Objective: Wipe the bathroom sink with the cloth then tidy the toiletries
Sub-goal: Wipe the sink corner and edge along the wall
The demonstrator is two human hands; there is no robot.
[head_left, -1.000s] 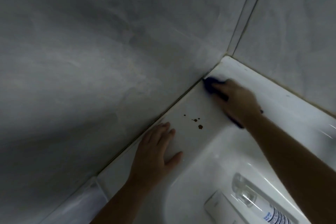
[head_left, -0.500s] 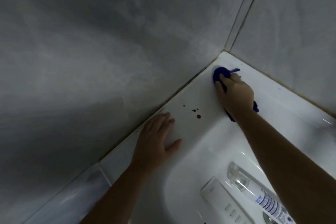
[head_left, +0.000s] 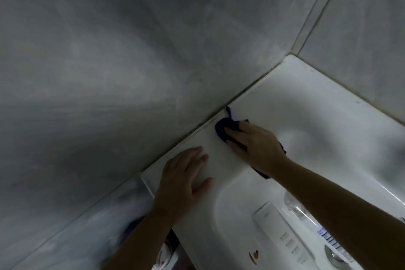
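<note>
A dark blue cloth lies bunched on the flat left rim of the white sink, close to the wall seam. My right hand presses on it with fingers stretched out, and part of the cloth trails out under my wrist. My left hand rests flat on the rim nearer to me, fingers spread, holding nothing. Inside the basin lie a white tube and a clear bottle with a blue label, partly hidden by my right forearm.
Grey tiled walls meet at the sink's far corner. The metal drain shows at the basin's bottom right, and a small brown mark sits on the basin near it. Something purple shows below the sink's left edge.
My right hand slid the cloth from the far corner back along the rim toward my left hand. The brown spots on the rim no longer show. My left hand stayed put.
</note>
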